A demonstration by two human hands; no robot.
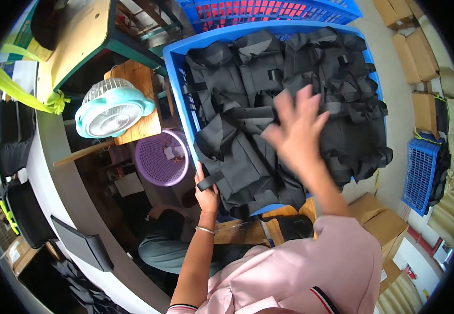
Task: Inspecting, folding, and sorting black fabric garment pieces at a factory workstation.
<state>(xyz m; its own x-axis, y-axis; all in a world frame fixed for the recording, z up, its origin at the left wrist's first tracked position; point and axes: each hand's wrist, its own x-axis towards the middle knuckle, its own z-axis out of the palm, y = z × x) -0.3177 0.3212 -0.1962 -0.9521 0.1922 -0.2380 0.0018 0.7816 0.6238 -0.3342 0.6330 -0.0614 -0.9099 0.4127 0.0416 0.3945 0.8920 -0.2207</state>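
A blue plastic crate (176, 89) is the biggest container, in front of the person and heaped above its rim with black fabric pieces (240, 157); some of them hang over the near and right edges. A 2nd blue crate (350, 13) stands just beyond its far side, red showing through the slots. A 3rd, a slatted blue basket (419, 172), sits well apart on the right, with black material against it. A cardboard box (389, 233) lies near the person's right side. Left of the heaped crate, a purple lattice bin (146, 167) holds a few pale scraps.

The black piece at the near left of the heap has its long axis slanting from far left to near right; those in the far row point lengthwise away from the person.

The right hand (297, 128) is over the middle of the heap, released, fingers spread and blurred; it may or may not touch the fabric. The left hand (206, 198) is at the crate's near left corner, beside a black strap (210, 181); whether it grasps rim or cloth, I cannot tell. At far left, a carton bears a white label (15, 252), its print too small to read.
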